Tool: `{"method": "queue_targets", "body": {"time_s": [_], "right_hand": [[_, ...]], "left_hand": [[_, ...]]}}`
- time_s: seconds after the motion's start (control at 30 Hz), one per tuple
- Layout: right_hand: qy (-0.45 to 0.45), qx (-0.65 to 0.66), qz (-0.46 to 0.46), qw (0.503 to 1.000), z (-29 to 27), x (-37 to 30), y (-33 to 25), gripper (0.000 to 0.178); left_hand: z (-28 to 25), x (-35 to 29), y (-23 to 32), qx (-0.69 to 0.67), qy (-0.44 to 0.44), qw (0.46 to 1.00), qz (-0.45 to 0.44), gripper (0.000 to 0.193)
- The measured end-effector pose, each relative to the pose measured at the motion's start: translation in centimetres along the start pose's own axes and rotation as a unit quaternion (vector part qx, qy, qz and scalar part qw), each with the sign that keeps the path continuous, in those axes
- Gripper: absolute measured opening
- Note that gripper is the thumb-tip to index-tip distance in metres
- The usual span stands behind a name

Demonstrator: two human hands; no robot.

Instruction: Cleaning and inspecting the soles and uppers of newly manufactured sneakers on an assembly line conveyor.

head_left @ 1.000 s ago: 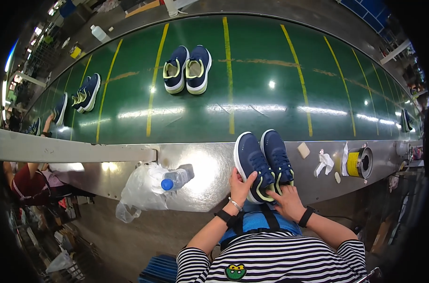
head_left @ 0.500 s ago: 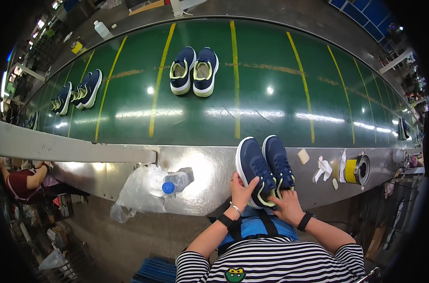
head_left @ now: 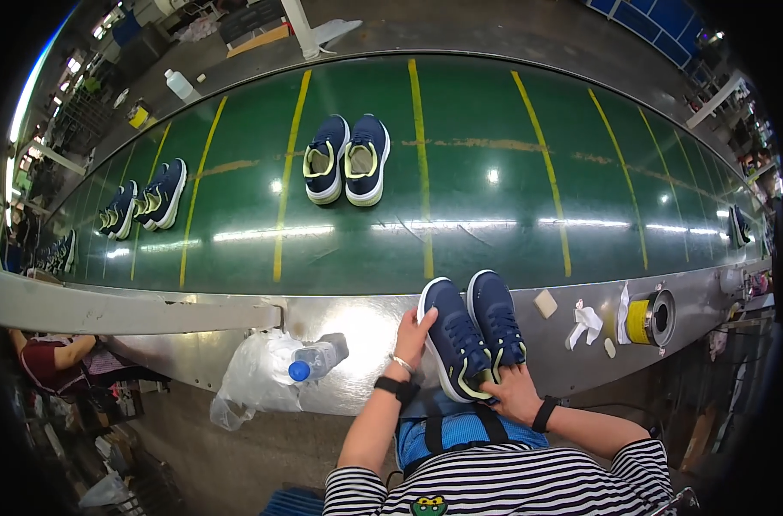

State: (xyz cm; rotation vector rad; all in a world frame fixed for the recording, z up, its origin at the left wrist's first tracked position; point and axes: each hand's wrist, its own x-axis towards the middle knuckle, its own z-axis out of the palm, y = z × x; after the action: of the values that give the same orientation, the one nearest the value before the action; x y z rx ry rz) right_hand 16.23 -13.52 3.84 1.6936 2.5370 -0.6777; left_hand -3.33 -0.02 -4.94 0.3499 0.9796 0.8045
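A pair of navy sneakers with white soles and lime lining rests at the metal ledge in front of me, toes pointing away. My left hand grips the outer side of the left sneaker, its thumb on the upper near the toe. Behind the shoes, my right hand holds both by their heel openings: the thumb is at the left sneaker's collar and the fingers reach into the right sneaker. Those fingertips are hidden inside.
A green conveyor belt with yellow lines carries more navy sneakers. On the metal ledge lie a plastic bag, a blue-capped bottle, a pale block, crumpled tissue and a yellow-labelled can. A co-worker sits at left.
My left hand has slid forward along the left sneaker's side toward its toe. My right hand keeps its hold at the heels. The whole view has tilted, so everything sits lower.
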Motion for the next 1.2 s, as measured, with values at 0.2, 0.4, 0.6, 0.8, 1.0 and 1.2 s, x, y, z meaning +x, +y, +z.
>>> {"method": "queue_targets", "body": {"time_s": [0.2, 0.4, 0.6, 0.8, 1.0, 1.2], "right_hand": [[0.062, 0.006, -0.021, 0.998, 1.0, -0.8, 0.9, 0.03], [0.105, 0.021, -0.017, 0.994, 1.3, -0.9, 0.8, 0.024], [0.087, 0.019, -0.011, 0.996, 1.2, -1.0, 0.6, 0.024], [0.085, 0.006, -0.016, 0.996, 0.9, -0.7, 0.5, 0.027], [0.07, 0.007, -0.007, 0.997, 1.1, -0.7, 0.5, 0.03], [0.026, -0.064, 0.0, 0.998, -0.2, -0.1, -0.1, 0.022]], "left_hand": [[3.5, -2.3, 2.5, 0.118, -0.094, 0.983, 0.107, 0.052], [4.9, -4.2, 3.2, 0.186, -0.113, 0.964, 0.153, 0.056], [4.6, -4.1, 3.0, 0.187, -0.104, 0.964, 0.161, 0.058], [4.2, -3.8, 2.7, 0.185, -0.102, 0.963, 0.165, 0.059], [4.2, -3.8, 2.8, 0.176, -0.107, 0.967, 0.153, 0.058], [4.1, -3.0, 2.9, 0.139, -0.11, 0.975, 0.131, 0.054]]}}
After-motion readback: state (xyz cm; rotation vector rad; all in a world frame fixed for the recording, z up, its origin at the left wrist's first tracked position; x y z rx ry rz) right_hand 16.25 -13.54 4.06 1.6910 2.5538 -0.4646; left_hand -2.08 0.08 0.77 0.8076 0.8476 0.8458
